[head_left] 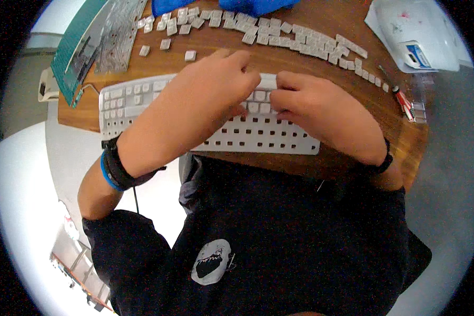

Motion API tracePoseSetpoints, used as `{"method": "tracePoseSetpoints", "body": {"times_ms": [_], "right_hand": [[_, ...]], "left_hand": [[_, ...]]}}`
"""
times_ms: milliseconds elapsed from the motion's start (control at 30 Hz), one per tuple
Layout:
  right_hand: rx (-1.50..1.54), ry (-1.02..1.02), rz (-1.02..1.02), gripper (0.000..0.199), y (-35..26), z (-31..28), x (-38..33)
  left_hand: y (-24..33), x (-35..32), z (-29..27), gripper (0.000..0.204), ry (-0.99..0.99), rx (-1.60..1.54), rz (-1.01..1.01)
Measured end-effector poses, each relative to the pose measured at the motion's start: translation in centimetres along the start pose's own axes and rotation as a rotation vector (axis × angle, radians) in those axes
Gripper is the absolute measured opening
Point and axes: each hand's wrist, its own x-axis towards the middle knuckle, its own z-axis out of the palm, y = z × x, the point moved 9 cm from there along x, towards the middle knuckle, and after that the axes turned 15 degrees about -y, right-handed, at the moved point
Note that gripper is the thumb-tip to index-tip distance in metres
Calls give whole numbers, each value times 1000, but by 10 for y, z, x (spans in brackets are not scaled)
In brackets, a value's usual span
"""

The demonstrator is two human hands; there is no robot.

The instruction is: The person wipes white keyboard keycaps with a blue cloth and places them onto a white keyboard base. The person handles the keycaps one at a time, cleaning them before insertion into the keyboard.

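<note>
A white keyboard point(295, 143) lies near the table's front edge. Keycaps fill its left part and some of the middle, while bare key slots run along the near rows. My left hand point(224, 79) reaches across the keyboard, closed with the fingers curled over the middle keys; its fingertips are mostly hidden. Just to the right, my right hand point(308, 95) is also closed, its bent fingers at the keys beside the left hand. Whatever either hand pinches is out of sight. Behind the keyboard lie many loose white keycaps point(274, 39), with a single keycap point(190, 55) closest to my left hand.
A green mat point(71, 68) and a clear plastic sheet point(118, 42) lie at the far left. Blue material point(247, 6) sits at the back. At the right are a translucent container point(411, 26), a red-handled tool point(403, 102) and a small blue-and-white packet point(417, 54).
</note>
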Motion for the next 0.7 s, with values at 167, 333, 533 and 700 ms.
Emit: {"method": "tracePoseSetpoints", "body": {"times_ms": [167,333,533,700], "right_hand": [[42,-66,-1,10,-6,-3,1],[5,-16,25,18,-1,-1,0],[25,59,71,29,0,-3,1],[-34,61,83,32,-1,-3,0]], "left_hand": [[-1,6,2,39,-65,-14,-18],[-3,-1,3,39,-11,8,-7],[-6,0,2,36,-7,-31,14],[-6,-3,1,35,34,-46,25]]}}
